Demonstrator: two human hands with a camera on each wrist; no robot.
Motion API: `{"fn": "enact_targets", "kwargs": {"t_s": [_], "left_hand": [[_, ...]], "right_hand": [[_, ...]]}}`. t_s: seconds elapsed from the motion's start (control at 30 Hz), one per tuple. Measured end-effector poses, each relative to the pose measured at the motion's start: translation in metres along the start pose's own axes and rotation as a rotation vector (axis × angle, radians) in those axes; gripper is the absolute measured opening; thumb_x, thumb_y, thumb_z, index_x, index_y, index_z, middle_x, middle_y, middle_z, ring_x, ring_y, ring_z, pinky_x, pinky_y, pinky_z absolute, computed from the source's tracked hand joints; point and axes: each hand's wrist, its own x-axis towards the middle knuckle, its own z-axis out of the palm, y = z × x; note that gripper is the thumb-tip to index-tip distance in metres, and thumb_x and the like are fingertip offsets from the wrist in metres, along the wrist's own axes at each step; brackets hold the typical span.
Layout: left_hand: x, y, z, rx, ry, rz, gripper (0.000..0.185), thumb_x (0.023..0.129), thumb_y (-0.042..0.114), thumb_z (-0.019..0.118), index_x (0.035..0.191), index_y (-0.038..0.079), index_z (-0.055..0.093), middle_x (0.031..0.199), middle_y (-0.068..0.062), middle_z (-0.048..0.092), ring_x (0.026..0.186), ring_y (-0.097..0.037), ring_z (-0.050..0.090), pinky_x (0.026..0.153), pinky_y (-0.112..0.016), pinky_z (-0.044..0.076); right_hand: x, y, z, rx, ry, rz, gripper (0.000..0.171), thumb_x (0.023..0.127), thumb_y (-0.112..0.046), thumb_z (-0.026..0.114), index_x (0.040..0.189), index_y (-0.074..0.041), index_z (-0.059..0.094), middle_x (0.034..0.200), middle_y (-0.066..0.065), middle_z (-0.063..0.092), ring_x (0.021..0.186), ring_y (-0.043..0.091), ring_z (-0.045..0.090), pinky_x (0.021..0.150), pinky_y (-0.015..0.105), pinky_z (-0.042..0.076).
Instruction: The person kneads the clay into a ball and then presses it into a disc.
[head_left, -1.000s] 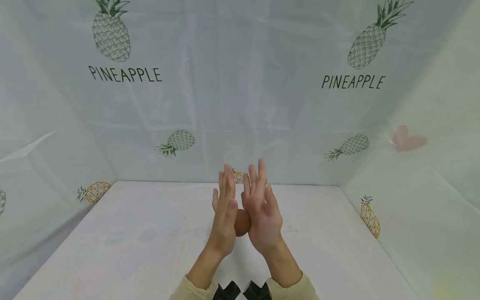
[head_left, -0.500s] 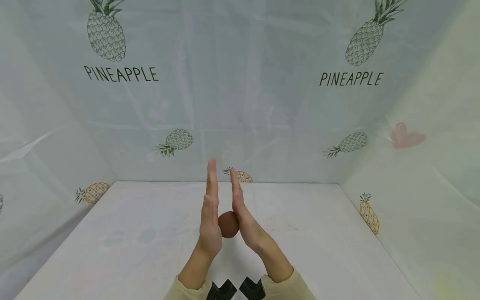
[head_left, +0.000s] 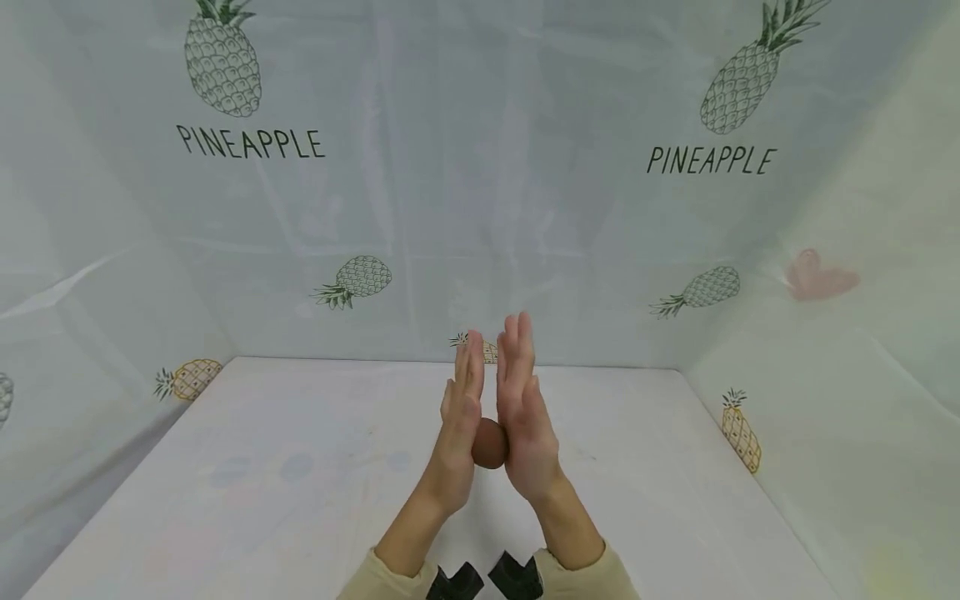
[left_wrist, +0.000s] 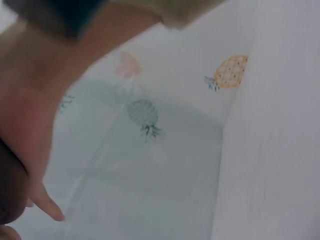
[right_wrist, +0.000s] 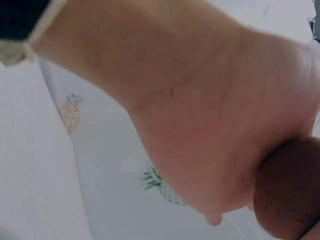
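A brown ball (head_left: 491,443) that looks like clay is pressed between two flat palms above the table. My left hand (head_left: 458,433) touches it from the left side, fingers straight and pointing up and away. From the right, my right hand (head_left: 528,429) presses its palm against the ball, fingers likewise straight. In the right wrist view the ball (right_wrist: 290,192) shows fine creases on its surface and sits against the palm. Only part of the ball (left_wrist: 11,187) appears at the left edge of the left wrist view.
A white table (head_left: 315,483) spreads beneath the hands. Behind it hangs a pale curtain (head_left: 450,200) printed with pineapples, and the same cloth runs along both sides. Black straps (head_left: 517,575) sit at the wrists by the beige sleeves.
Both hands swung left with the ball, the palms turning edge-on, then came back right. The palms rub past each other and the ball stays between them throughout.
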Motion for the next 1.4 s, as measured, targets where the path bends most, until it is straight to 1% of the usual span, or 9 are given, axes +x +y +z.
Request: {"fn": "enact_targets", "kwargs": {"t_s": [0.17,0.3,0.5,0.6,0.8,0.93,1.2,1.3,1.4], "left_hand": [[-0.004,0.007,0.006,-0.101,-0.05,-0.007,0.058,0.113,0.038,0.006,0.171,0.037,-0.001,0.177,0.019,-0.01,0.162,-0.011,-0.018,0.121,-0.071,-0.016],[-0.005,0.01,0.003,-0.167,-0.036,0.032,0.059,0.113,0.039,0.004,0.172,0.034,-0.001,0.178,0.014,-0.009,0.163,-0.012,-0.017,0.121,-0.07,-0.016],[-0.003,0.016,-0.011,-0.172,0.049,0.123,0.061,0.114,0.042,0.003,0.172,0.024,-0.003,0.179,0.008,-0.009,0.164,-0.013,-0.014,0.124,-0.061,-0.014],[-0.001,0.016,-0.02,-0.156,0.112,0.114,0.063,0.113,0.046,0.004,0.172,0.025,-0.004,0.179,0.009,-0.009,0.164,-0.012,-0.013,0.125,-0.06,-0.015],[0.004,0.006,-0.029,-0.092,0.168,-0.023,0.064,0.11,0.06,0.005,0.169,0.04,-0.006,0.176,0.019,-0.015,0.16,-0.005,-0.021,0.121,-0.061,-0.024],[0.005,0.0,-0.025,-0.01,0.166,-0.076,0.063,0.11,0.057,0.006,0.169,0.039,-0.008,0.175,0.022,-0.014,0.16,-0.006,-0.021,0.12,-0.06,-0.025],[0.001,0.001,0.001,0.083,0.05,-0.02,0.061,0.114,0.041,0.011,0.171,0.027,-0.005,0.177,0.014,-0.009,0.163,-0.017,-0.017,0.12,-0.066,-0.021],[-0.002,0.002,0.007,0.052,0.007,0.009,0.06,0.115,0.038,0.011,0.171,0.028,-0.005,0.178,0.013,-0.009,0.164,-0.018,-0.017,0.12,-0.067,-0.02],[-0.004,0.005,0.008,0.031,-0.007,0.049,0.06,0.114,0.039,0.009,0.171,0.029,-0.005,0.179,0.009,-0.008,0.164,-0.019,-0.016,0.121,-0.068,-0.018]], "right_hand": [[0.002,0.006,-0.009,-0.013,0.118,0.026,0.06,0.114,-0.047,0.008,0.17,-0.035,-0.012,0.177,-0.012,-0.012,0.164,0.015,-0.01,0.128,0.055,-0.013],[0.002,0.014,-0.01,-0.011,0.14,0.131,0.059,0.115,-0.05,0.01,0.17,-0.039,-0.01,0.176,-0.013,-0.01,0.164,0.015,-0.009,0.129,0.055,-0.012],[-0.001,0.022,-0.001,-0.047,0.016,0.355,0.058,0.114,-0.056,0.012,0.167,-0.047,-0.011,0.176,-0.012,-0.007,0.165,0.021,-0.003,0.13,0.057,-0.008],[-0.003,0.022,0.008,-0.049,-0.087,0.399,0.057,0.114,-0.054,0.01,0.165,-0.05,-0.015,0.176,-0.012,-0.011,0.165,0.024,-0.005,0.129,0.06,-0.005],[-0.005,0.009,0.016,0.006,-0.173,0.286,0.059,0.114,-0.049,0.007,0.166,-0.043,-0.019,0.175,-0.012,-0.018,0.164,0.025,-0.012,0.126,0.065,-0.012],[-0.006,0.001,0.016,0.026,-0.161,0.18,0.06,0.113,-0.049,0.004,0.167,-0.04,-0.018,0.175,-0.011,-0.018,0.164,0.022,-0.015,0.123,0.065,-0.018],[-0.003,-0.004,0.001,0.002,0.008,0.043,0.061,0.112,-0.043,0.007,0.169,-0.038,-0.015,0.176,-0.009,-0.016,0.163,0.021,-0.013,0.123,0.064,-0.018],[-0.001,0.001,-0.006,-0.025,0.075,0.053,0.061,0.113,-0.043,0.01,0.169,-0.039,-0.013,0.176,-0.012,-0.014,0.164,0.02,-0.011,0.124,0.063,-0.016],[0.0,0.009,-0.009,-0.037,0.076,0.121,0.06,0.114,-0.043,0.011,0.169,-0.041,-0.012,0.176,-0.014,-0.013,0.164,0.018,-0.012,0.125,0.064,-0.015]]}}
